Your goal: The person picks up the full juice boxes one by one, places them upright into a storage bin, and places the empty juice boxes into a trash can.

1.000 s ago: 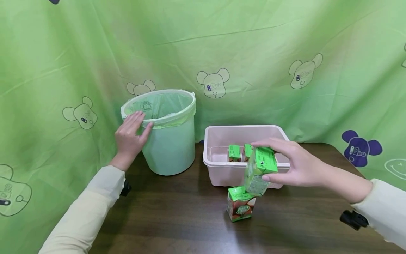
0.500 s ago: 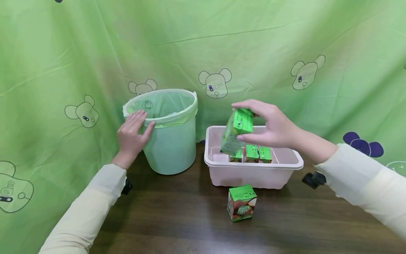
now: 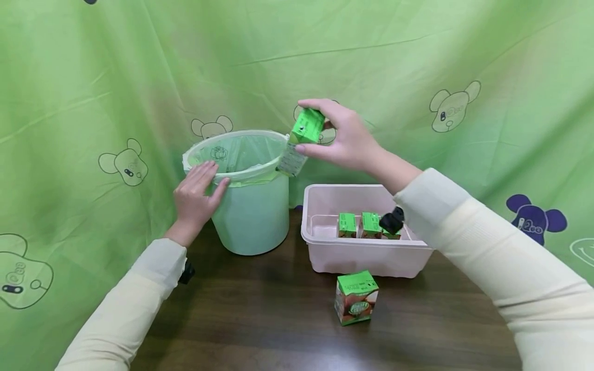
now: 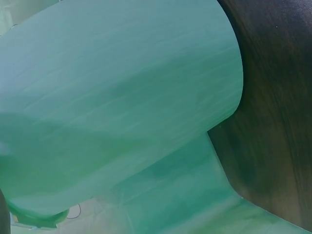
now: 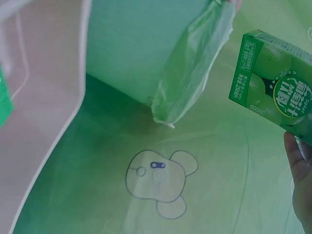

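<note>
My left hand [image 3: 197,193] rests on the near left rim of a pale green trash can [image 3: 252,216], fingers straight and thumb spread apart. Its outer wall fills much of the left wrist view. A green plastic liner [image 5: 195,68] folds over that rim. Between thumb and fingers, my right hand [image 3: 345,134] holds a juice box [image 3: 301,136], tilted, its lower end overlapping the can's right rim in the head view. Grapes are printed on its side in the right wrist view. Another juice box [image 3: 356,299], brown with a green top, stands upright on the table.
Right of the can sits a pink plastic bin [image 3: 366,257] with several green-topped juice boxes [image 3: 370,222] inside, partly covered by my right wrist camera [image 3: 392,220]. Behind everything hangs a green curtain [image 3: 371,51] with bear prints. The dark wooden table [image 3: 260,319] extends toward me.
My right hand has lifted the juice box from above the standing box, up and left over the pink bin to the trash can's right rim. My left hand stays on the rim.
</note>
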A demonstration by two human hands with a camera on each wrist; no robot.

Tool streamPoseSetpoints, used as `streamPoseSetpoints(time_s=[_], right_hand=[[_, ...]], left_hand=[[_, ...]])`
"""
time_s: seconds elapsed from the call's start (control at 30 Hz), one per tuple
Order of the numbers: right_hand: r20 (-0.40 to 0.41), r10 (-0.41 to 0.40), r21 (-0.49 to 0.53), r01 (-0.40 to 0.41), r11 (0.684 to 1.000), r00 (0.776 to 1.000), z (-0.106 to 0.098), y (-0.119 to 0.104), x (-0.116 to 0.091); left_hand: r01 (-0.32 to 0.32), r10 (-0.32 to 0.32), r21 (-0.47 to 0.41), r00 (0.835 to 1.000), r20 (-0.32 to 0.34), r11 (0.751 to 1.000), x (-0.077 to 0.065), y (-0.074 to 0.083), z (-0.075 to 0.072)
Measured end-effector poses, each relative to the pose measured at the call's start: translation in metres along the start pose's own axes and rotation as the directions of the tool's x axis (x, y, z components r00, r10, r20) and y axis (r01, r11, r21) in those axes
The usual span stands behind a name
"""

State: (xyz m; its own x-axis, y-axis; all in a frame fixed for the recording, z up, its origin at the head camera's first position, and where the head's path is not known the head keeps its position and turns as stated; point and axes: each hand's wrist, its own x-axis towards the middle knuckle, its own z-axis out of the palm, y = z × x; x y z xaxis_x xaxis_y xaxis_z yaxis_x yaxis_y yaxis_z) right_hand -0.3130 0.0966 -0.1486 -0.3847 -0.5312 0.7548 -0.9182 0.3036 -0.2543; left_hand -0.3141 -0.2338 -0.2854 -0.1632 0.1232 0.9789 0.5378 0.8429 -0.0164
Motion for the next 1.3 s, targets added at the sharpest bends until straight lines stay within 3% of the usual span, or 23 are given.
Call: streamPoseSetpoints(time_s=[0.33,0.5,0.7,0.97,1.3], right_hand=[[0.010,0.034,-0.016,-0.034,0.999,0.999,0.039,0.008,0.043],[0.011,0.106,-0.035,-0.106,0.994,0.994,0.057,0.011,0.054],[0.068,0.171,-0.092,-0.164,0.982,0.983,0.081,0.017,0.066],[0.121,0.271,-0.103,-0.259,0.960,0.955,0.102,0.022,0.070],[0.137,0.351,-0.117,-0.337,0.934,0.926,0.114,0.031,0.066]], left_hand=[[0.009,-0.009,0.011,1.000,-0.001,1.000,-0.001,0.001,0.001],[-0.001,0.001,0.005,1.000,0.005,1.000,-0.001,0.003,0.002],[-0.002,0.002,0.010,1.000,-0.004,1.000,-0.002,0.002,0.002],[-0.005,0.006,0.023,1.000,-0.004,1.000,-0.001,0.000,-0.001],[-0.012,0.012,0.031,1.000,0.005,0.999,-0.001,0.001,0.000]])
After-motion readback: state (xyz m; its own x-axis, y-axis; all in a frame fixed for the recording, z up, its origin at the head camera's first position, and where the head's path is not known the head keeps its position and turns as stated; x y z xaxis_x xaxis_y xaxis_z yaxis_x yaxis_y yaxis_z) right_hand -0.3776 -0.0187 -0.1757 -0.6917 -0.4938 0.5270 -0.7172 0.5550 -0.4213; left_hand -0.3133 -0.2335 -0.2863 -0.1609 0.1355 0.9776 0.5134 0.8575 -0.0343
